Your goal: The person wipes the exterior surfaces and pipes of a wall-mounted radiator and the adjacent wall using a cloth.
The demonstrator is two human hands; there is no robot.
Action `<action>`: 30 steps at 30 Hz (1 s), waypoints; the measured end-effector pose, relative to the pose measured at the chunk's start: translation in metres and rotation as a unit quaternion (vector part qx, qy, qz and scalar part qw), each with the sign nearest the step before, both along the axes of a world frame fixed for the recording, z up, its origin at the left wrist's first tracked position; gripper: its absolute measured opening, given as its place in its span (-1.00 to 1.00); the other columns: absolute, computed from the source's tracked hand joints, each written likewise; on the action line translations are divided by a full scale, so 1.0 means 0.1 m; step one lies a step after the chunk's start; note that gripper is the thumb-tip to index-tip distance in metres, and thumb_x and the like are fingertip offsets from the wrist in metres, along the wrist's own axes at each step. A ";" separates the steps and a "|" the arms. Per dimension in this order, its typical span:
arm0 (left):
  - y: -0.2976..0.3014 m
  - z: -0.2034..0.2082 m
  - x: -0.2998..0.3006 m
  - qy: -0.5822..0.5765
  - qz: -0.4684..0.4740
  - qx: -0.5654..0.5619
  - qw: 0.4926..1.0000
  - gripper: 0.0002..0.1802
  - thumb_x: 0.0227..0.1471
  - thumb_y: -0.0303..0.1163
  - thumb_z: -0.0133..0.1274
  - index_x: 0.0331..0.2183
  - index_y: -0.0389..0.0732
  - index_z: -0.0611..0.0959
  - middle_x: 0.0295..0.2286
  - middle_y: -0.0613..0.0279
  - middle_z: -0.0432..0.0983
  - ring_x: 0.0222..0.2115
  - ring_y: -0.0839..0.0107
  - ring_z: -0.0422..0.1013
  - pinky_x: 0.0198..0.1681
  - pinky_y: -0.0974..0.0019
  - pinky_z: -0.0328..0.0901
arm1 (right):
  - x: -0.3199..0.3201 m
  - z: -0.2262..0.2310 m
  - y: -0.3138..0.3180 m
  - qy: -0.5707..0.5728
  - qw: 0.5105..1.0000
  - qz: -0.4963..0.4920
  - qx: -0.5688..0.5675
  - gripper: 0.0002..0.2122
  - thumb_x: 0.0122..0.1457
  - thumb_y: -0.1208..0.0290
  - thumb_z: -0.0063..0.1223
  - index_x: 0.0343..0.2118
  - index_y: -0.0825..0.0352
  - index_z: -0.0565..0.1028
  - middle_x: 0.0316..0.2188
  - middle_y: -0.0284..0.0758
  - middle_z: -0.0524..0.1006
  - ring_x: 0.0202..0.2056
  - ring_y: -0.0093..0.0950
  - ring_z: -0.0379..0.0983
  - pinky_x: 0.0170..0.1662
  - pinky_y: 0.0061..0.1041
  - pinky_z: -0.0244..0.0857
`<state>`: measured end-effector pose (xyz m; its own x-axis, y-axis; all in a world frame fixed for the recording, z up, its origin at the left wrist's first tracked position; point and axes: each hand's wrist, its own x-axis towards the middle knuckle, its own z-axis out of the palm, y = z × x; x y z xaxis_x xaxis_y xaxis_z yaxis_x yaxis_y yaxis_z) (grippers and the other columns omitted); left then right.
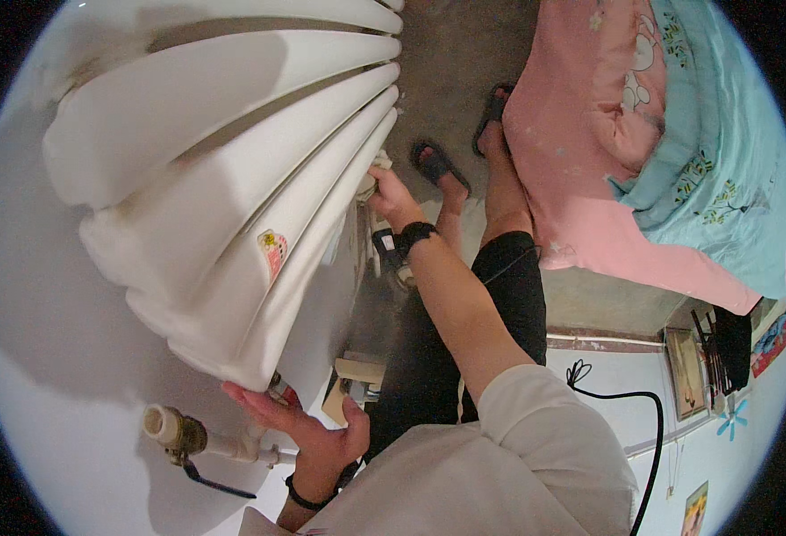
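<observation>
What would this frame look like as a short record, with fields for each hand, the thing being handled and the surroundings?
Main thing: white ribbed radiator, with a small colourful sticker
Left hand: thumb spread, at the radiator's lower end
Right hand: at the radiator's right edge; grip unclear
Left of left hand: valve with dark handle
Upper right: pink cover, light-blue bedding
Footwear: dark sandals

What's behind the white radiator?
Pale wall shows past the lower-left edge of the radiator in the picture; whatever lies directly behind its columns is covered.
</observation>
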<state>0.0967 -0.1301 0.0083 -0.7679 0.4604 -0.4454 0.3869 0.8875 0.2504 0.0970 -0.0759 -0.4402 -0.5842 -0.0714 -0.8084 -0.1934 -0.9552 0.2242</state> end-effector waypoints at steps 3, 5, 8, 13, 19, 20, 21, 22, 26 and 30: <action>-0.03 -0.02 0.00 0.001 -0.024 -0.019 1.000 0.34 -0.16 -0.26 0.18 0.31 -0.26 -0.46 0.28 -0.42 -0.65 0.31 -0.39 -0.52 0.23 -0.30 0.00 | 0.09 0.37 -0.02 0.088 0.994 -0.042 -0.042 -0.65 0.30 0.45 -0.06 0.12 0.45 0.37 0.06 -0.15 0.49 0.01 -0.29 0.51 0.14 -0.28 0.40; -0.03 -0.03 -0.01 0.007 -0.045 -0.022 0.999 0.34 -0.16 -0.27 0.18 0.31 -0.29 -0.46 0.28 -0.43 -0.64 0.31 -0.40 -0.49 0.21 -0.29 0.04 | 0.09 0.50 -0.03 0.109 0.992 -0.047 -0.035 -0.64 0.31 0.42 -0.07 0.12 0.45 0.37 0.06 -0.15 0.50 0.01 -0.28 0.51 0.16 -0.27 0.39; -0.04 0.02 -0.03 0.015 -0.061 -0.047 0.997 0.34 -0.17 -0.27 0.19 0.30 -0.35 -0.44 0.28 -0.43 -0.61 0.31 -0.37 -0.44 0.17 -0.23 0.11 | -0.01 0.59 -0.09 0.085 0.994 -0.061 -0.027 -0.64 0.32 0.39 -0.07 0.10 0.47 0.38 0.06 -0.15 0.49 0.03 -0.28 0.49 0.19 -0.25 0.35; 0.03 -0.01 -0.01 0.012 -0.045 -0.022 0.999 0.33 -0.18 -0.26 0.19 0.30 -0.43 -0.39 0.28 -0.43 -0.59 0.31 -0.33 -0.39 0.16 -0.11 0.16 | -0.08 0.16 0.01 0.001 0.995 -0.059 -0.085 -0.68 0.34 0.42 -0.16 0.10 0.39 0.38 0.01 -0.16 0.53 0.00 -0.25 0.50 0.15 -0.24 0.39; 0.04 -0.07 0.02 0.035 -0.050 0.006 0.998 0.25 -0.16 -0.29 0.15 0.29 -0.51 -0.32 0.28 -0.52 -0.45 0.31 -0.39 -0.40 0.29 -0.23 -0.11 | -0.06 0.57 0.08 0.054 0.994 -0.055 -0.080 -0.67 0.33 0.43 -0.20 0.10 0.41 0.38 0.03 -0.15 0.52 0.03 -0.26 0.50 0.15 -0.23 0.39; 0.03 -0.09 0.00 0.041 -0.045 0.010 0.998 0.25 -0.16 -0.29 0.15 0.29 -0.51 -0.32 0.28 -0.52 -0.45 0.31 -0.39 -0.40 0.29 -0.23 -0.11 | -0.05 0.72 0.09 0.025 0.996 -0.015 -0.089 -0.65 0.32 0.42 -0.17 0.14 0.39 0.36 0.08 -0.16 0.49 0.06 -0.25 0.47 0.20 -0.22 0.34; 0.02 -0.12 0.01 0.056 -0.080 0.024 0.995 0.21 -0.15 -0.31 0.13 0.29 -0.52 -0.28 0.27 -0.53 -0.40 0.31 -0.41 -0.38 0.31 -0.26 -0.18 | 0.01 0.94 0.12 0.027 0.996 -0.011 -0.083 -0.65 0.32 0.42 -0.17 0.14 0.39 0.36 0.08 -0.16 0.49 0.06 -0.25 0.47 0.20 -0.22 0.34; 0.01 -0.15 0.00 0.075 -0.115 0.037 0.990 0.17 -0.14 -0.33 0.11 0.29 -0.54 -0.23 0.27 -0.54 -0.36 0.31 -0.43 -0.35 0.32 -0.30 -0.24 | 0.04 1.13 0.13 0.041 0.997 0.006 -0.064 -0.64 0.32 0.42 -0.15 0.14 0.40 0.35 0.09 -0.16 0.48 0.08 -0.24 0.46 0.21 -0.22 0.32; 0.02 -0.18 0.02 0.086 -0.107 0.094 0.986 0.16 -0.15 -0.36 0.09 0.35 -0.34 -0.20 0.32 -0.40 -0.38 0.34 -0.36 -0.34 0.35 -0.26 -0.29 | 0.12 1.70 0.12 0.139 0.986 -0.010 -0.092 -0.63 0.31 0.42 -0.12 0.15 0.41 0.35 0.11 -0.15 0.47 0.10 -0.22 0.44 0.23 -0.20 0.29; 0.14 -0.11 0.02 0.032 -0.060 0.109 0.992 0.15 -0.22 -0.43 0.09 0.33 -0.39 -0.14 0.32 -0.39 -0.31 0.34 -0.32 -0.30 0.37 -0.18 -0.27 | 0.16 2.40 0.21 0.129 0.989 0.066 -0.013 -0.59 0.31 0.41 -0.11 0.18 0.45 0.29 0.16 -0.14 0.40 0.15 -0.25 0.38 0.27 -0.17 0.20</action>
